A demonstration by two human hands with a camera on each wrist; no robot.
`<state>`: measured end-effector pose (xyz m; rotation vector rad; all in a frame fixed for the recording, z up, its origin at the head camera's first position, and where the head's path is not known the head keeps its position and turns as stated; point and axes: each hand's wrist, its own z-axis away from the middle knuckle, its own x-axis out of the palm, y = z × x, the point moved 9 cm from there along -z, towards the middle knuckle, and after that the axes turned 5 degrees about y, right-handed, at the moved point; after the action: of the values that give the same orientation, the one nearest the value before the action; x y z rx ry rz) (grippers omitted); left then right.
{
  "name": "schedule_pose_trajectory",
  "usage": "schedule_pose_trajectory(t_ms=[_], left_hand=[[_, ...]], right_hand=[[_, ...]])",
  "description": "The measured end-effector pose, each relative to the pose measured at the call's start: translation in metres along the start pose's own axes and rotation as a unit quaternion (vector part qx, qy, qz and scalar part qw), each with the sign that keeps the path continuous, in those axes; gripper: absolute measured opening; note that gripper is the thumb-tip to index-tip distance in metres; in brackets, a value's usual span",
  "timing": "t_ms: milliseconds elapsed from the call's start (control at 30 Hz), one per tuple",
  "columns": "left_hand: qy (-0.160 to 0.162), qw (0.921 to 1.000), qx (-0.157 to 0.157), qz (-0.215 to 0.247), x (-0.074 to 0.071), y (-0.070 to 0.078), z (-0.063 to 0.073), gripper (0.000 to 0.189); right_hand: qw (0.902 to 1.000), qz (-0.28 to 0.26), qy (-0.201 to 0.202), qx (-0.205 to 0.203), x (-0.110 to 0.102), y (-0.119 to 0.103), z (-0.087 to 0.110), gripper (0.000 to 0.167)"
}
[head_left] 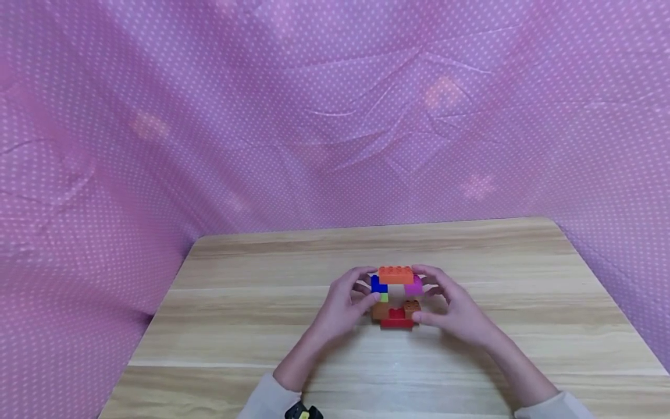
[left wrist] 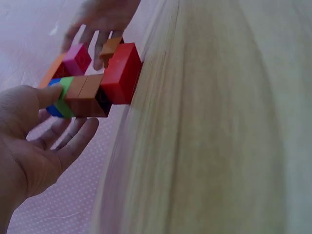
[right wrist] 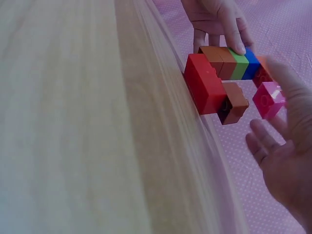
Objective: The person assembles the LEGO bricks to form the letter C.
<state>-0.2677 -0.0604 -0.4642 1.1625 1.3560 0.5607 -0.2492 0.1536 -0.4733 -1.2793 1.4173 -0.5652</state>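
Note:
Upright on the wooden table (head_left: 251,331) stands an open frame of toy building bricks. A red brick (left wrist: 119,75) forms its base. The left column has brown bricks (left wrist: 87,95), a green brick (right wrist: 239,66) and a blue brick (head_left: 378,285). An orange brick (head_left: 396,274) spans the top, with a pink brick (right wrist: 268,100) under its right end. Below the pink one, across a gap, a brown brick (right wrist: 234,103) sits on the red base. My left hand (head_left: 340,305) pinches the left column, thumb at the green brick. My right hand (head_left: 460,311) surrounds the right side, fingers loosely extended; its contact is unclear.
A pink dotted cloth (head_left: 335,116) hangs behind and beside the table. The table's far edge lies beyond the bricks. A black band (head_left: 303,411) shows near my left sleeve.

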Motion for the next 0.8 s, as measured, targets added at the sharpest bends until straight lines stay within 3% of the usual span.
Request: schedule_pose_trajectory(t_ms=[133,233,467,800], left_hand=[[0.019,0.9992,-0.029,0.019,-0.001,-0.009,-0.002,0.044],[0.019,0.9984,-0.044,0.030,0.000,-0.014,-0.001,0.043],[0.006,0.9979,-0.064,0.007,0.004,-0.018,0.001,0.050],[-0.014,0.9961,-0.083,-0.026,0.008,-0.020,0.004,0.052]], right_hand=[[0.9972,0.070,-0.023,0.015,0.005,0.009,0.004,0.106],[0.9957,0.082,-0.032,0.027,0.007,0.014,0.005,0.109],[0.9933,0.095,-0.035,0.055,0.007,0.022,0.004,0.100],[0.9912,0.118,-0.045,0.039,0.006,0.022,0.008,0.091]])
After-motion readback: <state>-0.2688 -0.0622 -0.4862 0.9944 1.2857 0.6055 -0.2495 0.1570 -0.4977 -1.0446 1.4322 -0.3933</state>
